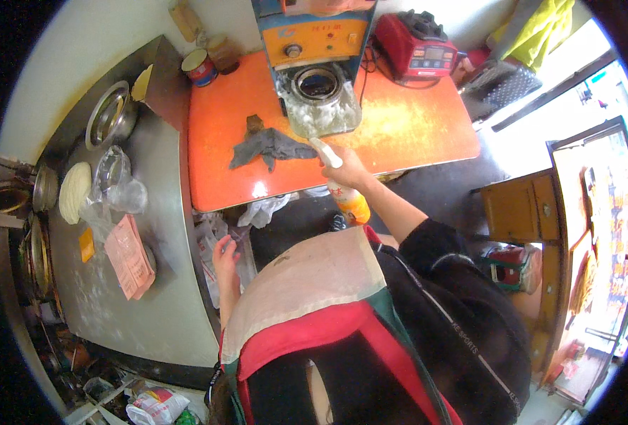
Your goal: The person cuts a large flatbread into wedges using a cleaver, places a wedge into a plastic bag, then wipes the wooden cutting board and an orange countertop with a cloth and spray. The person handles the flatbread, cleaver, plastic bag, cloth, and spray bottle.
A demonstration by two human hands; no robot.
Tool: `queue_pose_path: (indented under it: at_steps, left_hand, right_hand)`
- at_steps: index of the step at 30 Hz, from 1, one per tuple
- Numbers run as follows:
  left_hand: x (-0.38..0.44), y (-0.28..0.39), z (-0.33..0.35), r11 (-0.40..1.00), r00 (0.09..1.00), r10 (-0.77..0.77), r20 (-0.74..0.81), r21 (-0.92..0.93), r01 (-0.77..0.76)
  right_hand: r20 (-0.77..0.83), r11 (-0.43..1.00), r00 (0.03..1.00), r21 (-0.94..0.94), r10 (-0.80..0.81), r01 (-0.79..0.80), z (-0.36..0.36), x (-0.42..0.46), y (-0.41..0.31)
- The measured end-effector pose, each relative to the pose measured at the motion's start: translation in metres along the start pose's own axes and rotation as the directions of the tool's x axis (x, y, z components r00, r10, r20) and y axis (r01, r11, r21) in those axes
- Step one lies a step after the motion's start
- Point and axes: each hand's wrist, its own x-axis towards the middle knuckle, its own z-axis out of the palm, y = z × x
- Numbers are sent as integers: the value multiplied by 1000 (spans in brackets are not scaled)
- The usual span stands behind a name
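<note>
My right hand (348, 169) grips a spray bottle (349, 202) with a white trigger head and an orange label. Its nozzle points at the tray (310, 119) of a blue and orange cup-sealing machine (314, 45). White foam covers much of that tray, around a round metal ring (316, 84). On the orange table (218, 180), a dark grey cloth (272, 146) lies crumpled to the left of the nozzle. Low beside the steel counter, my left hand (226, 263) is empty, its fingers slightly apart.
A red blender base (416, 50) stands right of the machine, and an open can (199, 67) stands left. The steel counter (170, 313) holds dough (75, 192), a metal bowl (113, 117), plastic bags (117, 183) and pink papers (130, 257). A wooden cabinet (516, 204) is at right.
</note>
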Motion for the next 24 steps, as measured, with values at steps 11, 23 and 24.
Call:
queue_pose_path:
  at_steps: [11, 23, 24]
  left_hand:
    - [7, -17, -7, 999, 1000, -13, -5, -43, 13]
    - [12, 1, 5, 999, 999, -17, 48, -32, 19]
    - [11, 5, 8, 999, 999, -24, 49, -25, 25]
  right_hand:
    - [-91, 994, 991, -42, 99, -104, -14, -14, -11]
    - [-277, 990, 950, 57, 142, -131, -45, -15, 33]
    - [-300, 993, 947, 49, 118, -108, -48, -14, 32]
